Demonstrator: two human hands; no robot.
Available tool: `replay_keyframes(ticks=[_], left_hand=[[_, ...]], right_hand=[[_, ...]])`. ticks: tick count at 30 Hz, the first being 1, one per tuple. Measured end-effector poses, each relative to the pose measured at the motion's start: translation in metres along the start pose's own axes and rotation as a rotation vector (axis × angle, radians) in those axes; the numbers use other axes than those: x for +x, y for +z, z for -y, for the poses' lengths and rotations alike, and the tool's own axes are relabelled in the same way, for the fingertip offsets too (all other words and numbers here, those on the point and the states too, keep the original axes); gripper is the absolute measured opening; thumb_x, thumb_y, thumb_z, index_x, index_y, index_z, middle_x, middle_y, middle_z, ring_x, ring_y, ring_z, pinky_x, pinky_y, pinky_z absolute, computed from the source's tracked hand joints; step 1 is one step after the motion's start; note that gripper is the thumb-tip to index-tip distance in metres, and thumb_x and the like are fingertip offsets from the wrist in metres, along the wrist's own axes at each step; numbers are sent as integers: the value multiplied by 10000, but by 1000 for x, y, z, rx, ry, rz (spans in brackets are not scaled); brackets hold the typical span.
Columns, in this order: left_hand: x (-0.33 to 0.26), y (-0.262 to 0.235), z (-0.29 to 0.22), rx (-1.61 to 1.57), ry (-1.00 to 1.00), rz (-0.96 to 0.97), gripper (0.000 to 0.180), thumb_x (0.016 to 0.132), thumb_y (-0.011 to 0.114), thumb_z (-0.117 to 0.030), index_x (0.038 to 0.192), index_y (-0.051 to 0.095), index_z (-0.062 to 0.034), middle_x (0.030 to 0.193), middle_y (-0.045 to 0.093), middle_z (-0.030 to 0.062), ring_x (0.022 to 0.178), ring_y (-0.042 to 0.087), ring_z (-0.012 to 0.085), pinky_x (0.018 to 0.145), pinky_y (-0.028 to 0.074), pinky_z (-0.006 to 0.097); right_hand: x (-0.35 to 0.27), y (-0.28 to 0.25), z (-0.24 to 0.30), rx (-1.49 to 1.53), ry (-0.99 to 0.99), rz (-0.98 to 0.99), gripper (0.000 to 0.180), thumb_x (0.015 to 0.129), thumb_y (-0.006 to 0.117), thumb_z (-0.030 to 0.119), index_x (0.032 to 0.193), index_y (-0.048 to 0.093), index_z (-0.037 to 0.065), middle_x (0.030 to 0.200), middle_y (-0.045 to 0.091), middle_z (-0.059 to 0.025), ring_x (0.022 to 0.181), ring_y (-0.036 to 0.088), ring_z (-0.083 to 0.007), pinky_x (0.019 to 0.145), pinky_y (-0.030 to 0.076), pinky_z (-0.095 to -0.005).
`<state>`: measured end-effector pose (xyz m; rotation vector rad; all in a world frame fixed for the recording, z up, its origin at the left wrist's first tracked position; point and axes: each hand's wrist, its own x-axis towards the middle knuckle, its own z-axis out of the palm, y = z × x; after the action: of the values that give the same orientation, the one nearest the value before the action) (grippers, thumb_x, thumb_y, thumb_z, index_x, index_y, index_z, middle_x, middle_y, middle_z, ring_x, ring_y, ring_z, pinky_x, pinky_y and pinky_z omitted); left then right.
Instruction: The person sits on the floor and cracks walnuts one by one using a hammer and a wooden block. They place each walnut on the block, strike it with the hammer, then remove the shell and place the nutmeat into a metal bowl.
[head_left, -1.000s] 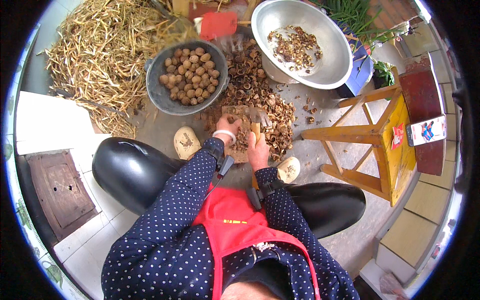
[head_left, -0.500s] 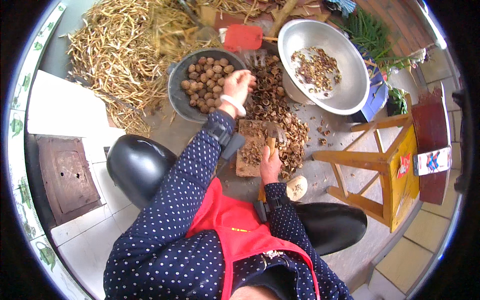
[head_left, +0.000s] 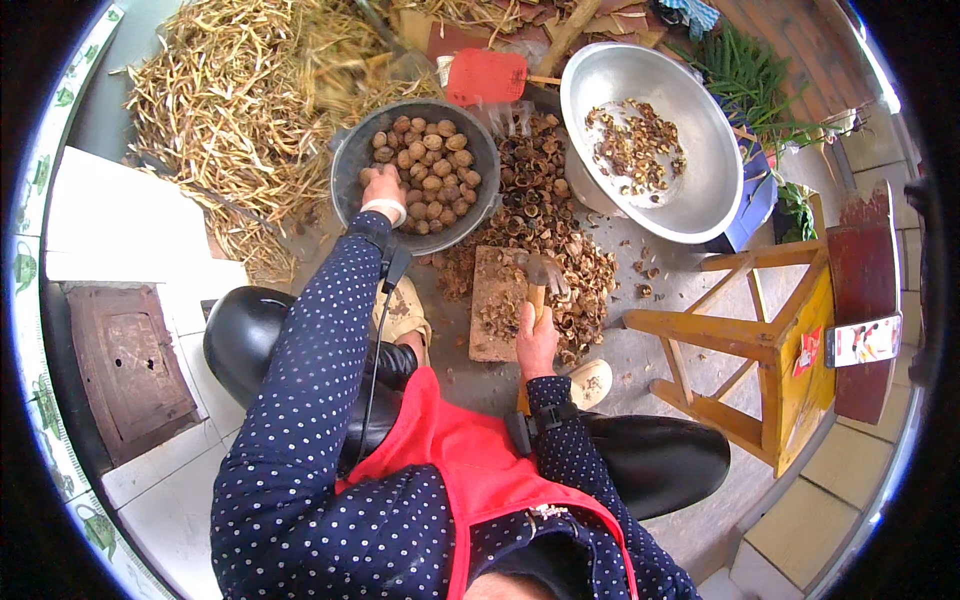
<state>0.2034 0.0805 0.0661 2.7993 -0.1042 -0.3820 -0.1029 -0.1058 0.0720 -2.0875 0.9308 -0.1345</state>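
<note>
Two grips show, well apart. The left grip (head_left: 384, 188) is down in a dark round bucket (head_left: 345, 165), at its left inner side, by the whole brown walnuts (head_left: 437, 168). Its fingers are partly hidden, so I cannot tell whether they are apart or clamped on a nut. Most of the walnuts lie to the right of this grip, and a few just beyond it. A white band (head_left: 385, 207) sits right behind it.

The right grip (head_left: 537, 342) is clamped around the wooden handle of a hammer (head_left: 538, 292). The hammer's metal head is just ahead of this grip, over the right side of a reddish-brown slab (head_left: 492, 338); whether it touches, I cannot tell. The slab lies on the floor (head_left: 630, 366), just left of and ahead of the right grip, strewn with bits of shell. A heap of broken shells (head_left: 580, 270) spreads ahead of that grip and to its right, running up between the bucket and a wide silver basin (head_left: 715, 200). The basin is well beyond the right grip, off to its right, with nut pieces (head_left: 637, 148) in its bottom. Farther right of this grip is a yellow wooden stool (head_left: 800, 340). Beyond the left grip, to its left, lies a big pile of dry stalks (head_left: 230, 90).
</note>
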Motion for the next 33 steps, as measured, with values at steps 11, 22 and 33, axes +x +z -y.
replay_keyframes(ticks=[11,22,33], left_hand=[[-179,55,-151,-902,380,-103,282,744,733,-189,974,650,-49,926,571,124,879,592,248,783,484,331],[-183,138,-70,-405,257,44,453,668,751,-133,1088,605,-47,1041,553,175,1028,527,357,895,439,395],[-179,140,-68,-418,178,89,446,690,752,-212,1061,617,-3,1093,550,217,1000,547,375,855,461,417]], right_hand=[[5,-5,-8,22,1,-109,369,929,468,399,878,492,35,701,594,-264,687,582,-466,571,438,-524],[-12,0,-10,-155,74,66,408,905,473,466,923,491,58,690,602,-265,679,588,-472,580,452,-549],[-21,8,0,-260,-27,130,386,910,473,437,947,466,53,695,615,-252,679,608,-441,588,475,-523]])
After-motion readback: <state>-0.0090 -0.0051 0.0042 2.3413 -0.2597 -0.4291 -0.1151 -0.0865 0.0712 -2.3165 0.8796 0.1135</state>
